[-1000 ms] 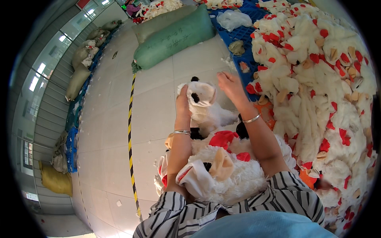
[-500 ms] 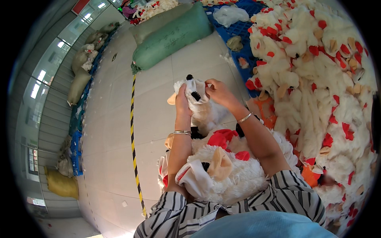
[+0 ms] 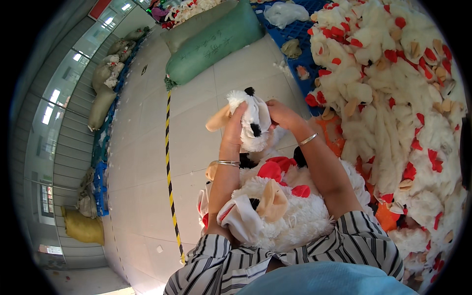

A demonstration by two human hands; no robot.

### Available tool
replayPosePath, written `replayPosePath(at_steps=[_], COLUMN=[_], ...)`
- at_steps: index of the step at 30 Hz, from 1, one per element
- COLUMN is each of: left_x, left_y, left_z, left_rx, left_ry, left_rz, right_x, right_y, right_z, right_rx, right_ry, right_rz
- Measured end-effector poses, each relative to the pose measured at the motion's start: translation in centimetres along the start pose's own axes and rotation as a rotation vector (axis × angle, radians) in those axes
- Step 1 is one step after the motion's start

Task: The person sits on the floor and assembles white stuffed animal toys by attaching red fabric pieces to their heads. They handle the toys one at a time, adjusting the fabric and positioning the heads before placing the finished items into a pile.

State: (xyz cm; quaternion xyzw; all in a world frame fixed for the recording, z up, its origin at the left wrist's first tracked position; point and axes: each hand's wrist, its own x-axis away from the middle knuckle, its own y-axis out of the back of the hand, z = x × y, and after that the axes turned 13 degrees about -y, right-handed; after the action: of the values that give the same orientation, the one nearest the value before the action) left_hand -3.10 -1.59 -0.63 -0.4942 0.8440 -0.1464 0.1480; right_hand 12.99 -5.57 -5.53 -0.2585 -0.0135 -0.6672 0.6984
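Note:
A white plush animal head (image 3: 249, 120) with black tufts and a peach ear is held out in front of me. My left hand (image 3: 235, 123) grips it from the left, with the ear beside its fingers. My right hand (image 3: 283, 115) pinches the edge of the pale muzzle cloth on the other side. More white plush pieces (image 3: 290, 216) lie in my lap between my forearms, with red patches, black spots, a peach ear and a pale muzzle flap. The plush hides the tips of some fingers.
A heap of unstuffed white plush skins (image 3: 383, 132) with red bits fills the right side, partly beside a blue pallet (image 3: 295, 29). A long green sack (image 3: 216, 44) lies ahead. Black-and-yellow tape (image 3: 169, 172) crosses the tiled floor; more sacks (image 3: 101, 105) line the left wall.
The plush head has shifted slightly right and turned, showing more of its peach ear and white fur. Both hands moved with it, keeping their hold.

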Motion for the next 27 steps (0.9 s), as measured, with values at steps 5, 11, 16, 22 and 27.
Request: replayPosePath(at_steps=[5,11,16,22,27], left_x=[-1.1,-3.1,-0.9,-1.8,-3.4], left_y=[-0.9,5.1,2.0,1.6,4.1], left_z=[-0.5,2.4,0.8,-1.9,-1.0], left_rx=[-0.258,-0.503,-1.001,0.048,0.073], left_ry=[-0.174,-0.051,0.117,-0.109,-0.078], left_rz=[-0.094,0.014,0.442,-0.01,-0.005], right_x=[0.2,6.4,6.2,1.9,-1.3], right_y=[1.4,1.4,2.0,0.8,2.2], right_z=[1.4,4.8,4.6,1.5,-1.0], right_rx=[0.26,-0.314,-0.282,0.269,0.545], right_ry=[0.939,0.571,0.645,0.684,0.296], right_rz=[-0.443,-0.267,-0.189,-0.289,-0.23])
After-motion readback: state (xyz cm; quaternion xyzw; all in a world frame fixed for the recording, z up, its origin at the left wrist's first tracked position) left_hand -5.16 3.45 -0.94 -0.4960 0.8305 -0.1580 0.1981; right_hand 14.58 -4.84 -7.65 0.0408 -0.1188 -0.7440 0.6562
